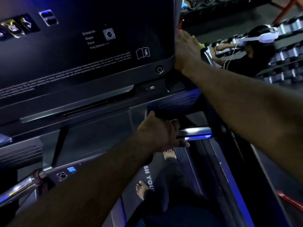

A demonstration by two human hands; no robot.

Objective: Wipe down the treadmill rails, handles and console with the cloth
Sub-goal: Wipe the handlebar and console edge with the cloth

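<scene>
The treadmill's dark console [85,51] fills the upper left of the view. My right hand [186,49] lies flat against the console's right edge. A sliver of yellow-green cloth [202,45] shows past its fingertips; the rest of the cloth is hidden under the hand. Lower down, my left hand [161,135] is wrapped around the inner end of a short chrome handle [196,132] below the console. The left chrome rail [18,189] runs out toward the bottom left corner.
My bare feet [142,190] stand on the treadmill belt [148,176], with the right side rail [218,163] beside them. A person wearing white headphones [255,46] is close on the right, in front of dumbbell racks [285,59]. A red band [38,177] is tied on the left rail.
</scene>
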